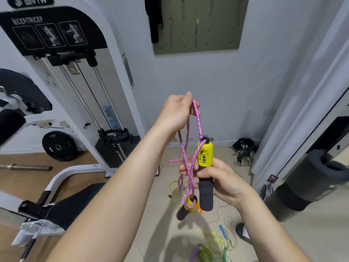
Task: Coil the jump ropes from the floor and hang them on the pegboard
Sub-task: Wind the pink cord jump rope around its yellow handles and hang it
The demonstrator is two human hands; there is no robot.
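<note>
My left hand is raised in front of me and pinches the top of several loops of a pink braided jump rope. My right hand grips that rope's yellow and black handle upright, with rope strands pressed against it. The second yellow and black handle dangles below the loops. More ropes lie tangled on the floor: thin yellow and green cords and a blue handle. The olive green pegboard hangs on the wall straight ahead, above my hands.
A white bicep/tricep weight machine with its black seat fills the left. A weight plate and a barbell lie behind it. Black straps sit by the wall. A padded machine arm stands at right.
</note>
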